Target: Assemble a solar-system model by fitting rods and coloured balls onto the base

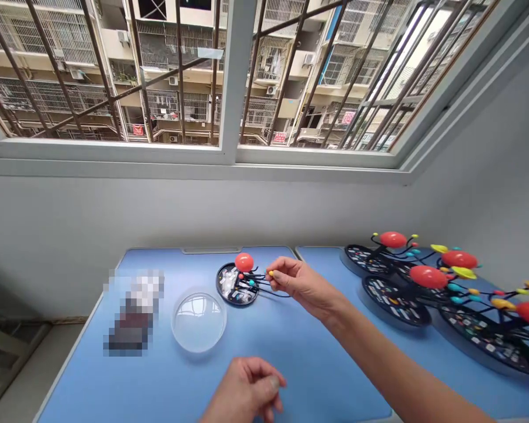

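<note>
My right hand (297, 285) reaches in from the right and pinches a small yellow bead at the end of a thin black wire arm. That arm belongs to a small planet model (237, 284), which has a round black base and a red ball (244, 262) on top. My left hand (247, 390) sits at the near edge of the view with its fingers curled, and nothing shows in them. A clear round dome or dish (198, 322) lies to the left of it on the blue tabletop (317, 376).
Several larger planet models (427, 294) with black discs and red balls crowd the right table. A pixelated, unreadable object (134, 311) lies at the left. Behind the tables are a grey wall and a barred window (235, 76).
</note>
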Tool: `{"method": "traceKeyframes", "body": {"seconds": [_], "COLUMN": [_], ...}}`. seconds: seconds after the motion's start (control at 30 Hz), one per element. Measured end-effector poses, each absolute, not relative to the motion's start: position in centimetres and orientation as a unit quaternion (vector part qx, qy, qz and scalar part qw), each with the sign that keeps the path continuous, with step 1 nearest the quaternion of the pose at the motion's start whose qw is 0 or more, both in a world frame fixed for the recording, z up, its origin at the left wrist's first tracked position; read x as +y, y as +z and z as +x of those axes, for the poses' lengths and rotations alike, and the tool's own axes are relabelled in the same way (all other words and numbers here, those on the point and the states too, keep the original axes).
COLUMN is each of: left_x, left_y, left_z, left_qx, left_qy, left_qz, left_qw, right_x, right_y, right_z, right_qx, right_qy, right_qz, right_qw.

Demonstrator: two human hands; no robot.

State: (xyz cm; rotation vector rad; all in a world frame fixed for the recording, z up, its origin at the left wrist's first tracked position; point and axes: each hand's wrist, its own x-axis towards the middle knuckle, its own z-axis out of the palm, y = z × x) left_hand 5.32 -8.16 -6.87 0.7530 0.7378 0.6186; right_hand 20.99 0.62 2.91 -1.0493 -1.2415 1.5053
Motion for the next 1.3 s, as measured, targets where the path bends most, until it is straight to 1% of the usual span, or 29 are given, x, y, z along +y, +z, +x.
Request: {"method": "traceKeyframes", "body": {"seconds": [0.1, 0.2, 0.27, 0.4, 0.63, 0.9, 1.3], "left_x": [-6.6, -4.3, -2.8, -0.7, 0.9, 2.0, 2.4], "left_y": [-5.8, -5.0, -4.7, -4.5, -4.7, -5.1, -5.1], "left_z": [7.3, 8.6, 9.0, 9.6, 10.7, 11.3, 12.2], "left_qx": [0.322, 0.325, 0.327, 0.313, 0.313, 0.291, 0.291], "left_qy": [0.366, 0.425, 0.452, 0.484, 0.506, 0.540, 0.550], "left_qz": [0.200, 0.074, 0.037, 0.018, -0.009, -0.007, -0.026], "left_qw": [0.850, 0.841, 0.829, 0.817, 0.804, 0.790, 0.782], "right_x": [1.7, 2.3, 2.3, 2.4, 3.0, 3.5, 5.0], "right_y": [1.9, 1.3, 1.1, 1.2, 0.9, 1.6, 2.1], "right_z": [23.0, 23.9, 24.2, 24.6, 24.8, 24.9, 24.6], "right_qx": [-0.433, -0.402, -0.392, -0.383, -0.357, -0.360, -0.386], "right_qy": [0.627, 0.646, 0.656, 0.671, 0.693, 0.680, 0.660], "right_qz": [-0.432, -0.422, -0.416, -0.405, -0.396, -0.421, -0.428], "right_qw": [0.483, 0.494, 0.493, 0.489, 0.485, 0.480, 0.481]}}
